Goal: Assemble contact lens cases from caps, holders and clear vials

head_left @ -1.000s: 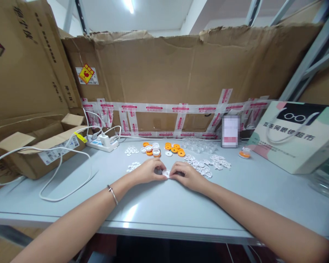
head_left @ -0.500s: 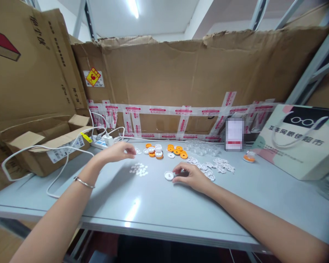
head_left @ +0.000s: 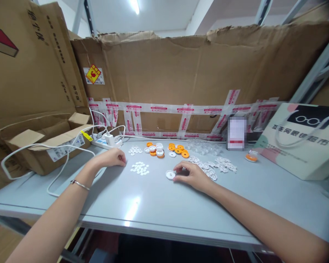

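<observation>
My right hand (head_left: 190, 176) grips the right rim of a shallow white round disc-like cap (head_left: 170, 175) between thumb and forefinger; the cap lies on the table. My left hand (head_left: 113, 157) hovers over the table with its fingers curled together and pointing down; whatever is between the fingertips is hidden. Just right of it lies a pile of small white pieces (head_left: 135, 150). A second pile, of small flat white discs (head_left: 140, 168), sits between the two hands. Behind my right hand spread white openwork wheel-like parts (head_left: 205, 168).
Orange and white round parts (head_left: 156, 149) are stacked at the back, with orange rings (head_left: 178, 149) and clear plastic cups (head_left: 204, 147) alongside. A phone-like screen (head_left: 236, 134), an orange-based piece (head_left: 251, 157) and a paper bag (head_left: 298, 146) stand right. A power strip (head_left: 106, 140) with cables and an open carton (head_left: 49, 146) stand left.
My left hand has drawn back leftward from the pile of small white pieces, which now shows fully. My right hand stays at the white cap. The view has shifted slightly.
</observation>
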`<state>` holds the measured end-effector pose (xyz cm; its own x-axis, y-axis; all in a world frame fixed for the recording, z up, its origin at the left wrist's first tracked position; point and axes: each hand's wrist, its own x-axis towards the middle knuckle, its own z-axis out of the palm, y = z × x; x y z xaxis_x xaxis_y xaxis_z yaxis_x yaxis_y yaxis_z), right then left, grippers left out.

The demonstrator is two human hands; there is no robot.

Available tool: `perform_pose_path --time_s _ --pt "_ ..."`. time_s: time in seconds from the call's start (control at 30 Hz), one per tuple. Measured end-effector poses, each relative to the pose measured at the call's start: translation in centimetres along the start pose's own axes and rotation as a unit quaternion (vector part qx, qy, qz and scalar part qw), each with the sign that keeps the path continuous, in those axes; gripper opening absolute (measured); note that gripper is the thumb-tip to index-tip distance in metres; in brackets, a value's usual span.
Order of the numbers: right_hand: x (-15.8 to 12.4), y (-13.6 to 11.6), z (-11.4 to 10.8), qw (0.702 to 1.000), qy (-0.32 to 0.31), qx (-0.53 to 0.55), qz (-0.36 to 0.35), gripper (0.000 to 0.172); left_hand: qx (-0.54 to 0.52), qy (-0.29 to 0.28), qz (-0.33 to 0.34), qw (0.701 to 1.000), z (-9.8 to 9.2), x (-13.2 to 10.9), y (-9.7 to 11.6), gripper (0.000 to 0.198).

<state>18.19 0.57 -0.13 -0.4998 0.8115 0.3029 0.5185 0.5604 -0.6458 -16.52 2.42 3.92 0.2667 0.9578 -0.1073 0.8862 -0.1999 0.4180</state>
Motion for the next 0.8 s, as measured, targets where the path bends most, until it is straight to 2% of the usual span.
perform_pose_path --time_s 0.3,0.37,0.43,0.57,0.63,0.67,0.73,0.8 --pt "0.0 -0.3 0.0 1.000 -0.004 -0.003 0.000 0.020 0.042 0.029 0.001 0.999 0.2 -0.1 0.2 0.018" --pt "0.0 -0.4 -0.1 1.000 -0.006 -0.003 -0.001 0.020 0.050 0.049 0.012 0.998 0.2 -0.4 0.8 0.015" --pt "0.0 -0.3 -0.1 1.000 -0.011 -0.008 -0.001 0.021 0.054 0.078 0.036 0.995 0.3 -0.7 2.2 0.012" --pt "-0.1 -0.1 0.1 0.998 -0.007 -0.051 -0.028 0.030 0.030 0.133 0.156 0.978 2.1 -0.8 7.5 0.015" --pt "-0.2 0.0 0.3 0.996 0.000 -0.083 -0.044 0.038 0.034 0.178 0.295 0.938 3.9 -0.2 10.0 0.014" --pt "-0.2 0.1 0.4 0.994 0.000 -0.094 -0.049 0.041 0.054 0.188 0.344 0.919 4.8 0.2 10.9 0.014" --pt "-0.3 0.1 0.6 0.993 -0.006 -0.107 -0.053 0.040 0.087 0.194 0.398 0.892 6.6 1.1 11.8 0.014" --pt "-0.4 0.1 0.7 0.992 -0.008 -0.111 -0.053 0.034 0.097 0.208 0.415 0.880 7.9 1.8 11.9 0.014"
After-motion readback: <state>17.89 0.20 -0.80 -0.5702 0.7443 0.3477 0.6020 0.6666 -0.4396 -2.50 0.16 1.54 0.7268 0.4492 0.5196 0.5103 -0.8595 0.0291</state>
